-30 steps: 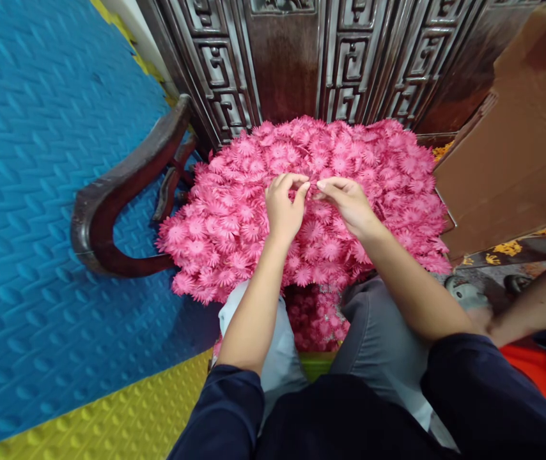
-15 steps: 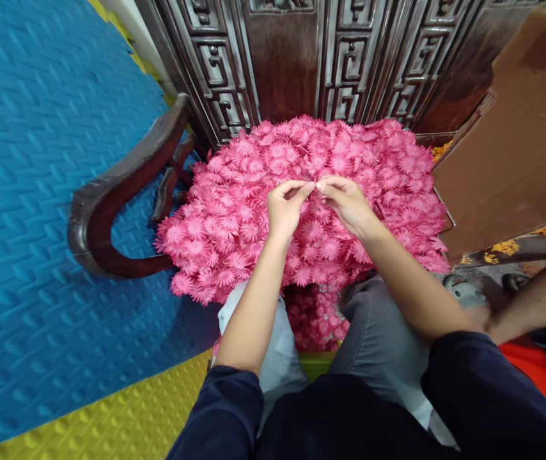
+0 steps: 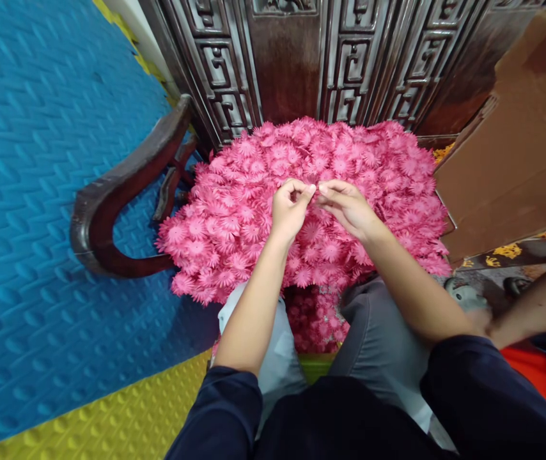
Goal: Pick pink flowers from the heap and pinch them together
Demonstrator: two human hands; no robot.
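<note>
dark carved panel (image 3: 285, 73) behind, blue mat (image 3: 23, 211) off left. one heap of pink flowers (image 3: 229, 223), way too many to count, its support's edges hidden. two hands, left hand (image 3: 287, 209) and right hand (image 3: 351, 207), pinched narrow over the middle; can't tell what's held. imo light fingertips save petals.

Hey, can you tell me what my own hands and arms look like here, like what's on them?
Your left hand and right hand are bare, with no gloves, rings or markings that I can make out. Both forearms are uncovered, and dark navy sleeves end near the elbows.
</note>
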